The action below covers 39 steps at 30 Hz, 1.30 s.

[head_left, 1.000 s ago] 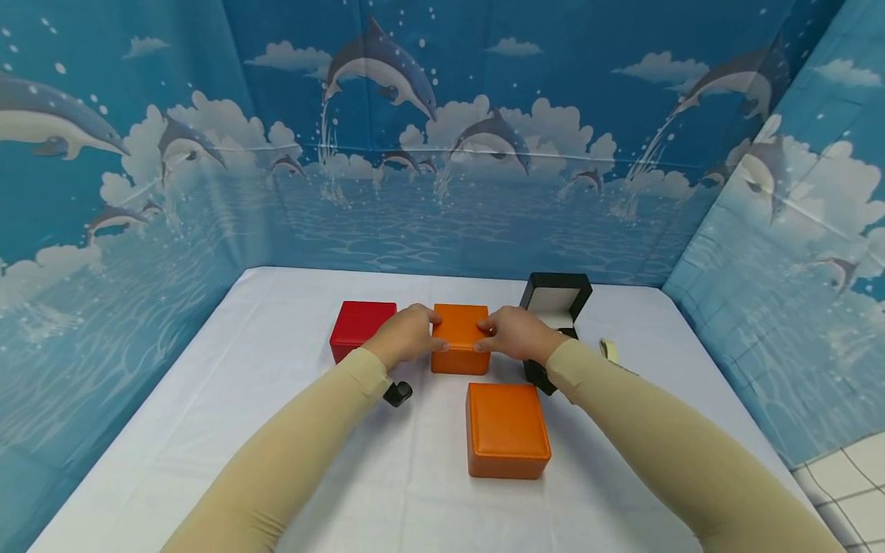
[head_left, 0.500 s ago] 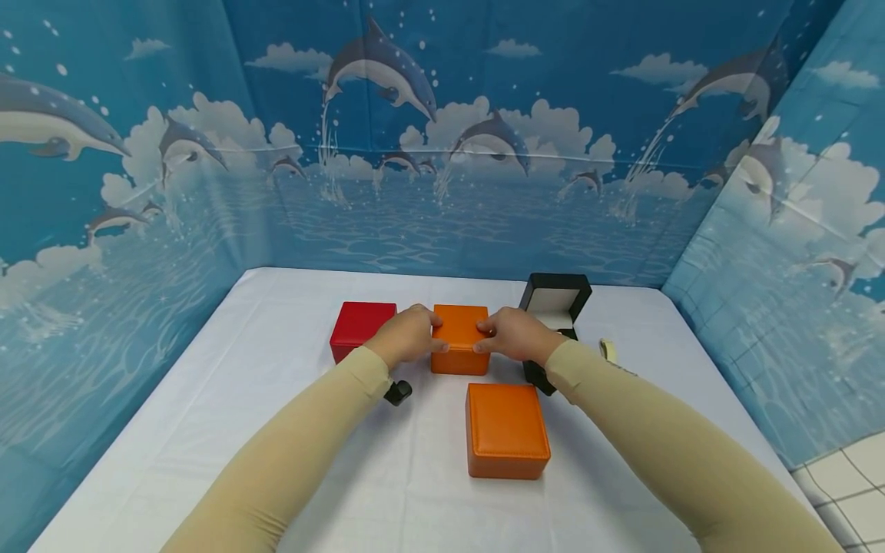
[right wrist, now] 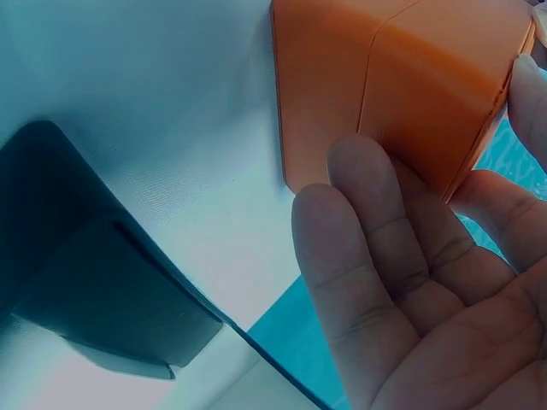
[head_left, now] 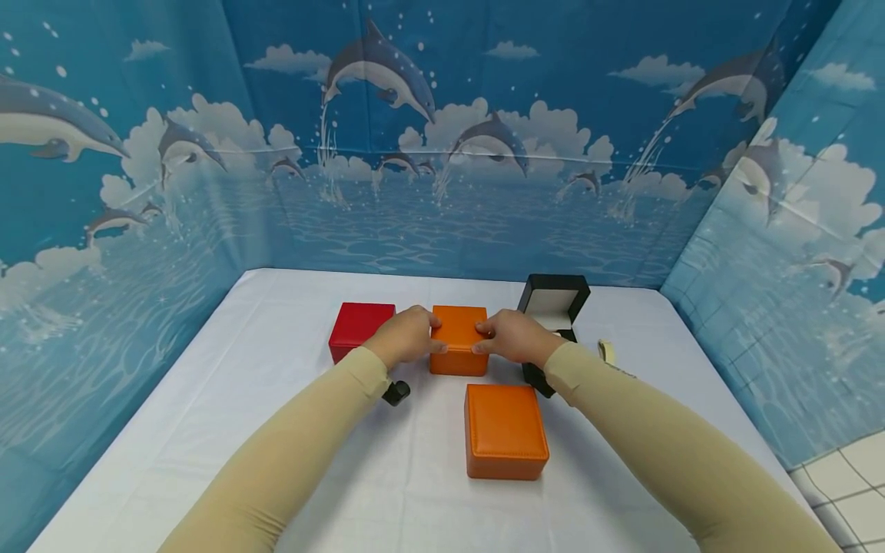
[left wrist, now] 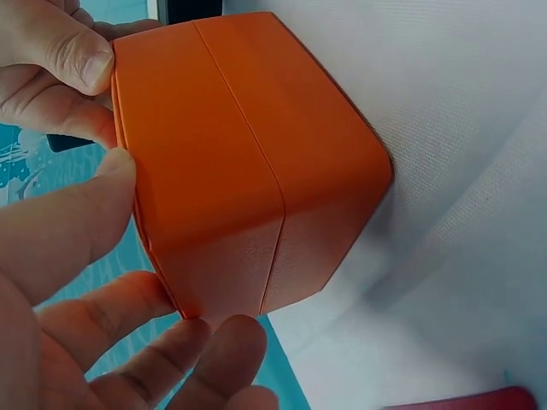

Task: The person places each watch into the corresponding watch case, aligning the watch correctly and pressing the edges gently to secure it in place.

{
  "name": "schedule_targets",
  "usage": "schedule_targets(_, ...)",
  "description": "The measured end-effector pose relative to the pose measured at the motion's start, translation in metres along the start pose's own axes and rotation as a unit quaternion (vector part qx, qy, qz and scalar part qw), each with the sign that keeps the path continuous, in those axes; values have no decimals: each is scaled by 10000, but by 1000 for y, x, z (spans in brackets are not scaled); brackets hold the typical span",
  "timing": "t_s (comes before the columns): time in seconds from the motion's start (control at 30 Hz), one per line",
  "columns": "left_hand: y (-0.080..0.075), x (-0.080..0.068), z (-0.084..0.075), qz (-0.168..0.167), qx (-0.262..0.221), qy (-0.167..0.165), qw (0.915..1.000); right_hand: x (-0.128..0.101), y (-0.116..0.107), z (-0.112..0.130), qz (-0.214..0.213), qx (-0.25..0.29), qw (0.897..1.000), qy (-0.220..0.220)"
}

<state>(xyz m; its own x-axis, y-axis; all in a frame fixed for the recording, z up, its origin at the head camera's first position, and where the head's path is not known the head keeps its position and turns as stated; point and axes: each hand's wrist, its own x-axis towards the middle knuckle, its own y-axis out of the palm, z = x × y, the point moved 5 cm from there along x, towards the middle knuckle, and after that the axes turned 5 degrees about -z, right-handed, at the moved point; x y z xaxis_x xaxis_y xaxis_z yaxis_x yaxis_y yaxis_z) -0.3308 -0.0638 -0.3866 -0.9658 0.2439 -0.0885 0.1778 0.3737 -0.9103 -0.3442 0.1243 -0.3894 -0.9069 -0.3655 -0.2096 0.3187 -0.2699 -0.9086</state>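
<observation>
In the head view, left hand [head_left: 404, 336] and right hand [head_left: 517, 336] grasp the farther orange box [head_left: 459, 332] between them; nothing has visibly changed, so work seems paused. Left wrist view: lid [left wrist: 184, 120] is closed. Right wrist view: right thumb [right wrist: 530, 101] touches its edge.

Head camera looks forward, down over the counter [head_left: 373, 476]; close-up wrist views, seemingly tilted sideways, share one orange box [left wrist: 201, 128].

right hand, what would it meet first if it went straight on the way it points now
The far orange box, which the right hand touches; beyond that, probably the left hand on the opposite side, though depth is hard to judge.
</observation>
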Motion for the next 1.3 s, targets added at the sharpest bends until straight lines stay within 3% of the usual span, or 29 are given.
schedule_targets(0.53, 6, 0, -3, 63, -231, 20, 9997, -7, 8, -8, -84, -82, 9998, 165)
schedule_targets(0.8, 1, 3, -10, 126, 36, 33, 9999, -18, -2, -11, -26, -258, 9993, -286)
schedule_targets(1.0, -4, 4, -16, 38, 578, 22, 9983, -38, -31, -27, -680, 173, 9960, -549)
schedule_targets(1.17, -2, 3, -31, -119, 1023, 438, 9937, -58, -52, -54, -1273, 303, 9899, -545)
schedule_targets(1.3, 5, 2, -48, -152, 838, 745, 9936, -72, -59, -79, -1417, 258, 9890, -345)
